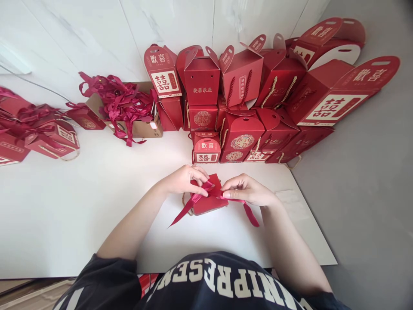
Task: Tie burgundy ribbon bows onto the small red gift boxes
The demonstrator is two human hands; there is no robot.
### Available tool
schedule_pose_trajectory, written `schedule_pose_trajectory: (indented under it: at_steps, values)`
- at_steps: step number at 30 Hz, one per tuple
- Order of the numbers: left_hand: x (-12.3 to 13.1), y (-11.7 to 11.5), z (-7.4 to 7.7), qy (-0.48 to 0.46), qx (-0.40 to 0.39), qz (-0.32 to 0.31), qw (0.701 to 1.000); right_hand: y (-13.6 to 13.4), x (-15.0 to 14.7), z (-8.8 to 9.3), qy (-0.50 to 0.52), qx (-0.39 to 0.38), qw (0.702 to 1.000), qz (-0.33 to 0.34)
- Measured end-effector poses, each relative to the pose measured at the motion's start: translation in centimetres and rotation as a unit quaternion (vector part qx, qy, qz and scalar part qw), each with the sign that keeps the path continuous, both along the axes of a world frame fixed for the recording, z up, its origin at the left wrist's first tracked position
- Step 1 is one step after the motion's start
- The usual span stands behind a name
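Your left grip [183,181] and right grip [245,190] pinch red ribbon [193,202] across a small red gift box [206,207] on the bench [97,215], near you. Tie unfinished, ends loose. Far: stacked boxes [240,75] unribboned, ribbon bundle [124,103] in carton [142,129].

One left hand [182,181], one right hand [248,190], one red box [209,206] — one satin ribbon [250,214], one cardboard carton [142,130]
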State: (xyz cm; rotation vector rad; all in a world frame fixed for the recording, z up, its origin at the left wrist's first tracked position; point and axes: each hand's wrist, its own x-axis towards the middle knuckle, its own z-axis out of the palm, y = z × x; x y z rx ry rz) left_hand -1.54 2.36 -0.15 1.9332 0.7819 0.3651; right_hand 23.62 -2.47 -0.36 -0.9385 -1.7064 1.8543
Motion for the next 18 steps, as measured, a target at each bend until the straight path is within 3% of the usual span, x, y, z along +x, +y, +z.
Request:
schedule_pose_trajectory:
  at_steps: [5,13,18]
  values:
    - [0.1,-0.1,0.4,-0.007,0.018,-0.011,1.000,-0.2,-2.0,-0.2,-0.006,0.111,0.992,-0.063]
    - [0.4,-0.4,1.2,-0.011,0.008,-0.019,1.000,-0.5,-3.2,0.0,-0.107,0.310,0.943,-0.063]
    - [0.3,-0.4,1.4,-0.013,0.021,-0.025,0.999,-0.8,-3.6,0.4,-0.136,0.345,0.927,-0.057]
